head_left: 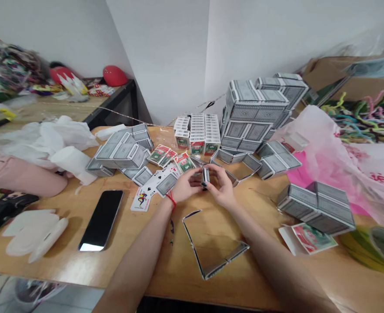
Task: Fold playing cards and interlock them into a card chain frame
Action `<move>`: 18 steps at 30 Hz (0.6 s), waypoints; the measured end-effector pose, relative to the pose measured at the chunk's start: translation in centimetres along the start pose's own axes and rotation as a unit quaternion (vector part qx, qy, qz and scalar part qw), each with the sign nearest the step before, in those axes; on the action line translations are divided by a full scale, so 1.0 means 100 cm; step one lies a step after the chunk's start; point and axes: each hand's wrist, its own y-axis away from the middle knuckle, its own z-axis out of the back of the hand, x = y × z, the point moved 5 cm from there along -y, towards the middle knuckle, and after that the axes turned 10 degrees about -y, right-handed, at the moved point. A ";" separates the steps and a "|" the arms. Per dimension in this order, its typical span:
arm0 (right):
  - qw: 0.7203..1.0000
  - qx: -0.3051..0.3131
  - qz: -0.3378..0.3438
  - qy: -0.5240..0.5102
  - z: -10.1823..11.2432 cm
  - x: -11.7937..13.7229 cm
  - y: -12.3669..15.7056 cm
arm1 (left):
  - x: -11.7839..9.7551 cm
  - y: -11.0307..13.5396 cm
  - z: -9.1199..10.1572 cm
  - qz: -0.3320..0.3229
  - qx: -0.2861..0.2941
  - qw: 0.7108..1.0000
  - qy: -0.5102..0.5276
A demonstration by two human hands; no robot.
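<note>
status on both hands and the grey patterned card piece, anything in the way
Left hand and right hand: holding small grey patterned card piece. Open angular dark-edged card frame: on brown wooden table, clear of both hands.

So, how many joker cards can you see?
1. The joker card lies face up at the near end of the spread playing cards, beside the left hand. Others may be hidden among the overlapping cards.
</note>
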 end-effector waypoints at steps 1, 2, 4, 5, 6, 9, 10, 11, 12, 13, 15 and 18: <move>1.000 0.007 0.009 0.026 0.000 0.002 0.000 | -0.001 0.000 -0.001 -0.001 0.001 1.000 -0.005; 0.999 0.014 0.019 0.048 0.000 0.004 -0.001 | -0.001 0.000 -0.001 -0.005 0.000 1.000 -0.011; 0.997 0.024 0.034 0.072 -0.001 0.008 -0.001 | -0.003 0.000 -0.002 -0.018 -0.002 1.000 -0.026; 0.997 0.024 0.036 0.070 -0.001 0.008 -0.001 | -0.003 0.000 -0.003 -0.028 -0.005 0.999 -0.035; 0.997 0.023 0.033 0.060 -0.001 0.007 -0.001 | -0.004 0.000 -0.003 -0.038 -0.008 0.998 -0.045; 1.000 0.016 0.003 0.011 0.000 0.001 -0.001 | -0.006 0.000 -0.003 -0.068 -0.015 0.995 -0.073; 1.000 0.015 -0.009 -0.005 0.001 -0.001 -0.001 | -0.006 0.000 -0.003 -0.075 -0.018 0.994 -0.080; 1.000 0.014 -0.019 -0.018 0.001 -0.003 -0.001 | -0.006 0.000 -0.003 -0.080 -0.019 0.993 -0.086; 0.999 0.012 -0.028 -0.029 0.001 -0.005 -0.001 | -0.006 0.000 -0.003 -0.084 -0.021 0.992 -0.091; 0.999 0.010 -0.038 -0.036 0.001 -0.006 -0.001 | -0.006 0.000 -0.003 -0.087 -0.024 0.991 -0.096; 0.997 0.000 -0.060 -0.048 0.002 -0.009 -0.001 | -0.006 0.000 -0.002 -0.093 -0.031 0.989 -0.110; 0.991 -0.011 -0.098 -0.087 0.001 -0.015 -0.001 | -0.007 0.000 -0.001 -0.109 -0.045 0.983 -0.140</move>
